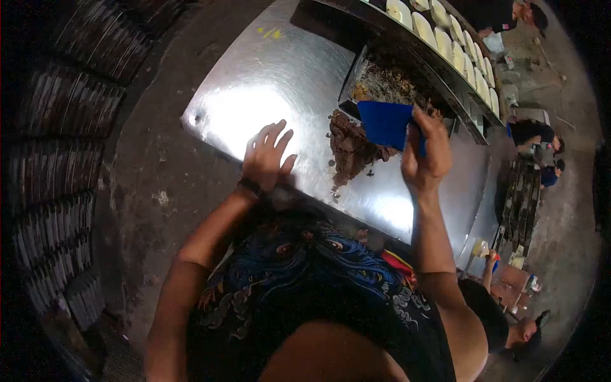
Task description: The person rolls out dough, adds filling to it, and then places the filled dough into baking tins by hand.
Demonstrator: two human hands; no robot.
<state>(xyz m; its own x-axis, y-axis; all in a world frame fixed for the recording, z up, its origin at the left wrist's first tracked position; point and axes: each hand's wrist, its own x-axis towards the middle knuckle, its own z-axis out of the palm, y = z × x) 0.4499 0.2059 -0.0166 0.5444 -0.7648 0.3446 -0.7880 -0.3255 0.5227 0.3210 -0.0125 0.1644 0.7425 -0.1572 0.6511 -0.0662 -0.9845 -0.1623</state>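
My right hand (pixel 429 153) grips a flat blue scraper (pixel 385 124) and holds it over the right part of a dark brown, crumbly lump of paste (pixel 349 148). The lump lies on a shiny metal table (pixel 299 70), with small crumbs around it. Left of the lump, my left hand (pixel 268 153) is held with its fingers spread, near the table's front edge and holding nothing. Whether it touches the metal cannot be made out. Behind the scraper sits a metal tray (pixel 349 95) with brown and yellowish crumbs inside; the scraper and my right hand hide part of it.
A rack of pale oblong pieces (pixel 445 48) runs along the back right. Dark stacked trays (pixel 63 172) line the left side, across a bare floor (pixel 159 153). Other people are at the right, one of them (pixel 503 312) close to my right arm. A yellow smear marks the table.
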